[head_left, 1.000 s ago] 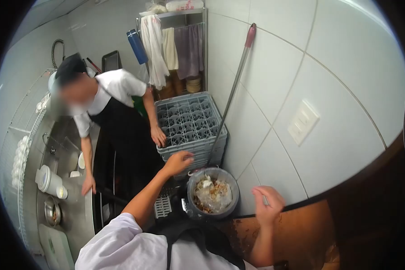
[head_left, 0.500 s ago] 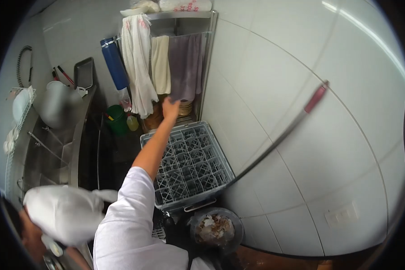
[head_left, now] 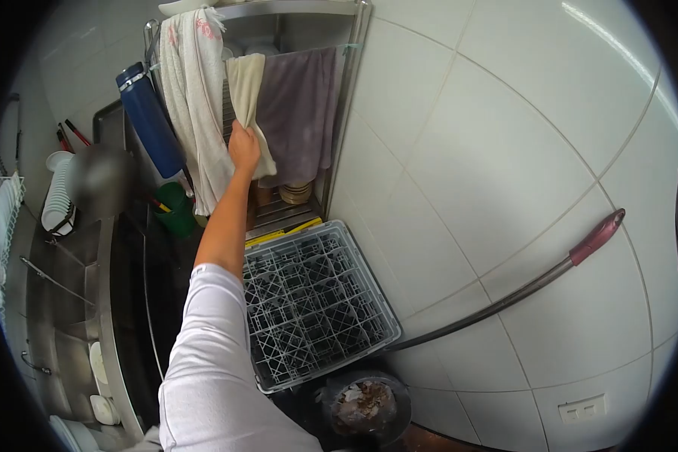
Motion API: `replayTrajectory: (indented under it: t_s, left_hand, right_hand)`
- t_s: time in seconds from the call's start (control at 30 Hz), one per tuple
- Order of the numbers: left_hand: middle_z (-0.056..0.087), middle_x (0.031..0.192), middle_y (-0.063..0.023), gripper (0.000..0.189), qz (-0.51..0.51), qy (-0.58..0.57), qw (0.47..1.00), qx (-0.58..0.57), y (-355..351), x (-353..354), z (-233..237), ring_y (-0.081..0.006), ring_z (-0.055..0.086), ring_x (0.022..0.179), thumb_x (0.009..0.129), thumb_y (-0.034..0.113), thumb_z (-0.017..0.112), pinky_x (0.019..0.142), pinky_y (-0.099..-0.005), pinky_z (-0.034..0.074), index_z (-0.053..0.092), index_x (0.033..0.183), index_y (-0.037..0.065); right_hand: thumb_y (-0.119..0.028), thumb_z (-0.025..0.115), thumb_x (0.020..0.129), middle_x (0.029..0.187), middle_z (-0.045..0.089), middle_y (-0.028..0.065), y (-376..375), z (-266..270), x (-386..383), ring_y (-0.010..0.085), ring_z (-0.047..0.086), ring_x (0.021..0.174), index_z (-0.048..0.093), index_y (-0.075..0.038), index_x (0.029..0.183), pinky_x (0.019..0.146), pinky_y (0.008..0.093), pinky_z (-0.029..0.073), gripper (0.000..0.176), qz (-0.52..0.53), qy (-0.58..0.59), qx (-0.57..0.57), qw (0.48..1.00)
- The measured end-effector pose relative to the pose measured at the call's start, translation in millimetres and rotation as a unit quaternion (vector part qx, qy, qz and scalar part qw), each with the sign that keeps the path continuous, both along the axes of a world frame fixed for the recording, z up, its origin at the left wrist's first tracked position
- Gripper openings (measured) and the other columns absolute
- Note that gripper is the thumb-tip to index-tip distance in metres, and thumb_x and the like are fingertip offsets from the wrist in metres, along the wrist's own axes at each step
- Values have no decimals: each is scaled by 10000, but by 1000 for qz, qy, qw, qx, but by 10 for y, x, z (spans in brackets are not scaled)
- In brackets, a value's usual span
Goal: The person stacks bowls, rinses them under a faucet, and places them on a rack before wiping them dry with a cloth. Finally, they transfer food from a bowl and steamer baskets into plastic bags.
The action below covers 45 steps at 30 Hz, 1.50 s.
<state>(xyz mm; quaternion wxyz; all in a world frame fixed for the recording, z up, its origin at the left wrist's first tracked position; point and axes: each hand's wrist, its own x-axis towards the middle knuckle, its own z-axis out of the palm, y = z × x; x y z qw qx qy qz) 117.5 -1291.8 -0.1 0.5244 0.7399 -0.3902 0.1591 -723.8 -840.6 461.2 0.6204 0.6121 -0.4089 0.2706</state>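
My left hand (head_left: 244, 148), at the end of a white-sleeved arm, is closed on the lower part of a cream towel (head_left: 245, 79). The cloth bunches at my fingers and still hangs from a rail of the metal rack (head_left: 301, 9). To its left drapes a long white towel (head_left: 192, 98) with reddish marks, and to its right a purple-grey towel (head_left: 297, 113). Beneath my forearm sits a grey compartmented dish rack (head_left: 320, 294). My right hand is out of view.
A blue bottle-shaped container (head_left: 149, 120) hangs left of the towels, above a green bucket (head_left: 175, 211). A steel sink (head_left: 71, 279) runs along the left. A long handle (head_left: 595, 237) leans on the tiled wall. Below the dish rack stands a waste bin (head_left: 405, 410).
My left hand has moved from beside the bottom of the purple-grey towel to the cream towel and closed on it. The view shifted; the white-clothed person at lower left is mostly out of view.
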Motion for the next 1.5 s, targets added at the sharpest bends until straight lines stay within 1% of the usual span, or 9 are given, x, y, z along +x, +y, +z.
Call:
replayTrajectory:
  t_s: [0.13,0.2,0.27,0.43,0.6,0.93,1.0,1.3,1.5]
  left_hand:
    - [664,880,-298,304,-16,-67,996,62,509,-130,58,-461,653,853,990,240,484,754,-549,498,583,1040,-43]
    - [672,916,-286,290,-17,-92,990,105,667,-123,162,-444,658,851,988,256,503,741,-550,504,611,1037,-9]
    - [670,949,-288,281,-15,-114,990,76,818,-145,265,-446,656,874,986,239,502,759,-545,507,613,1077,-3]
    - [667,964,-282,324,-15,0,996,-87,914,-90,406,-468,639,914,956,142,484,793,-543,489,604,1219,-4]
    - [618,687,-168,356,-139,223,949,-176,1148,-24,945,-245,594,582,972,219,504,601,-429,460,653,1001,-102]
    - [638,722,-205,415,-174,-290,938,-78,1804,-1177,1713,-405,611,653,986,321,578,599,-468,447,659,808,-46]
    - [664,834,-217,385,-187,-289,896,-282,2112,-1426,1939,-405,641,731,972,311,591,634,-464,472,677,844,-42]
    - [662,1130,-219,544,-243,39,806,-539,3335,-2265,1799,-393,659,971,982,460,507,836,-448,527,621,1128,-51]
    - [635,1201,-222,660,-492,345,627,-496,4534,-3270,1477,-367,648,1044,981,545,456,917,-448,528,546,1254,-49]
  right_hand:
    - [-273,581,1020,720,574,124,-25,-26,89,231,488,609,607,44,800,542,377,399,386,6,-15,6,1000]
    - [-274,580,1022,711,568,119,-27,-32,469,228,479,598,602,43,793,530,374,390,392,201,-386,-9,900]
    - [-277,575,1025,696,568,119,6,-11,29,230,478,578,592,42,776,511,375,380,405,-13,-8,4,1000]
    - [-243,576,1021,703,586,141,-22,-14,72,257,511,588,612,59,793,520,387,404,380,13,19,-4,1000]
    - [-199,580,1011,709,597,163,-8,-18,45,293,538,595,624,67,805,544,397,439,340,4,13,-10,1000]
    - [-182,596,991,716,612,150,-8,-26,105,282,553,601,639,52,807,545,393,451,301,-6,16,-27,999]
    - [-179,599,988,717,615,149,-15,-19,92,279,555,600,642,53,810,547,388,455,296,13,11,-20,1000]
    - [-193,615,965,730,655,132,-107,26,-270,234,581,596,678,35,816,531,338,474,280,-24,-89,-33,995]
    - [-222,571,987,844,679,125,-408,629,-1180,203,618,710,693,28,924,634,317,495,286,-43,-447,75,890]
